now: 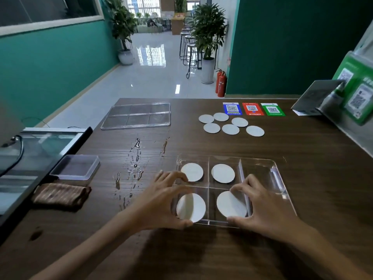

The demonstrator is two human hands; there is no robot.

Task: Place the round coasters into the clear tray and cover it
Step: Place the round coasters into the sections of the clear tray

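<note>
The clear tray (279,178) lies near the table's front, split into compartments. Two round white coasters lie flat in its far row: a far-left coaster (192,171) and a far-middle coaster (223,173). My left hand (161,201) curves round the near-left coaster (191,208), thumb at its near edge and fingertips above its far edge. My right hand (262,207) pinches the near-middle coaster (231,205) between thumb and fingertips. The tray's two right compartments hold nothing. Several loose coasters (230,129) lie at the back right. The clear lid (137,116) rests at the back left.
Water drops (136,158) streak the wooden table left of the tray. A small lidded plastic box (75,167) and a folded brown cloth (60,194) sit at the left. Three QR cards (253,109) lie beyond the coasters. A green stand (355,93) fills the right edge.
</note>
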